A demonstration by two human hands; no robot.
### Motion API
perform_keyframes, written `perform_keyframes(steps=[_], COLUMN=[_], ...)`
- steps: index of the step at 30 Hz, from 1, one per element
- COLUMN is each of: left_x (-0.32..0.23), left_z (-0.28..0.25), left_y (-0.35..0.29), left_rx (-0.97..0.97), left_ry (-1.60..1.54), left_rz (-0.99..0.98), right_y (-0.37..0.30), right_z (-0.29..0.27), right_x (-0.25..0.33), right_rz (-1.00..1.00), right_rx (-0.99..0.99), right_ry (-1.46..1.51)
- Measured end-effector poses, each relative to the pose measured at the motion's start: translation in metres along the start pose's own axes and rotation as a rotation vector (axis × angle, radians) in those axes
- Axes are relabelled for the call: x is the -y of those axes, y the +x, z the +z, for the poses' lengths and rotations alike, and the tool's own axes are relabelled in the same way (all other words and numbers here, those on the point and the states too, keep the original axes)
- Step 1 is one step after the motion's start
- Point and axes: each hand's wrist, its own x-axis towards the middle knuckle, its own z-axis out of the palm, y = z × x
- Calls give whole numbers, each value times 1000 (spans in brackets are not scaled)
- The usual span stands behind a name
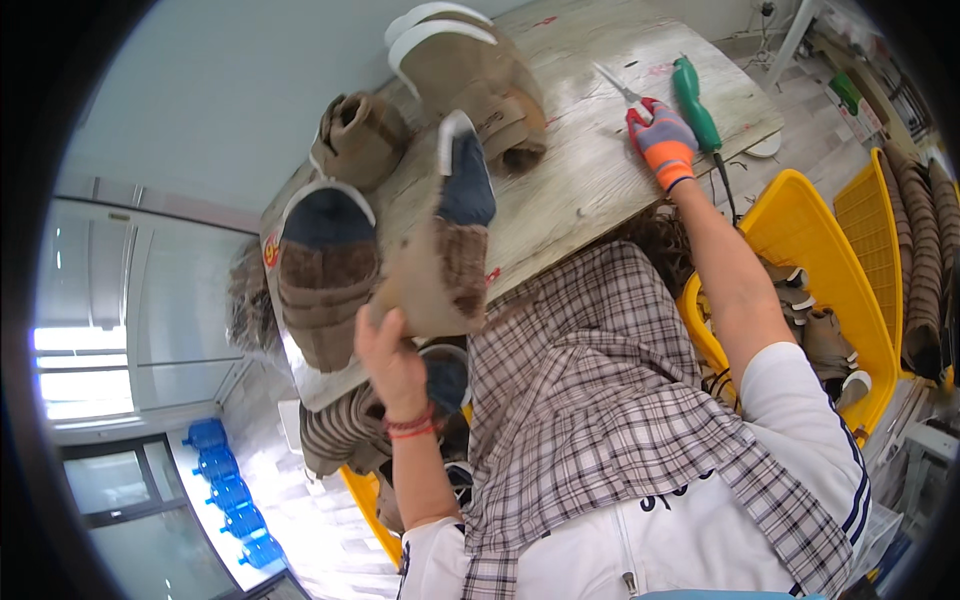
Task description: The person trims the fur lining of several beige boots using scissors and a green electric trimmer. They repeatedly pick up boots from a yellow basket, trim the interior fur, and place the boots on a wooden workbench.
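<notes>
The premises present as a footwear workshop: part-made brown shoe uppers (328, 270) crowd a worktable (575, 165) bearing a green corded hand tool (697, 105); a yellow basket (822, 235) holds further shoe parts (828, 345); a checked apron (590, 385) is worn.

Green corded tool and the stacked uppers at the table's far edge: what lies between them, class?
In the head view, the gloved right hand, gripping a pointed metal tool; bare tabletop separates that tool from the stacked uppers.
</notes>
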Motion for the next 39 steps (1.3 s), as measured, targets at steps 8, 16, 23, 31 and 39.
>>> perform_keyframes(steps=[8, 16, 23, 31, 39], left_x=[79, 50, -20, 56, 104], left_z=[-38, -62, -106, -126, -135], left_y=[1, 14, -30, -96, -153], left_rx=[23, -252, 48, -308, -403], left_ry=[342, 140, -584, -549, -429], left_rz=[-224, -412, -796, -1137, -719], right_y=[-1, 1, -87, -225, -255], right_z=[22, 20, -20, -83, -78], right_x=[-11, -5, 13, 84, 75], right_rz=[17, 4, -213, -863, -958], right_rx=[38, 88, 238, 909, 953], right_ry=[-80, -44, 683, 387, 214])
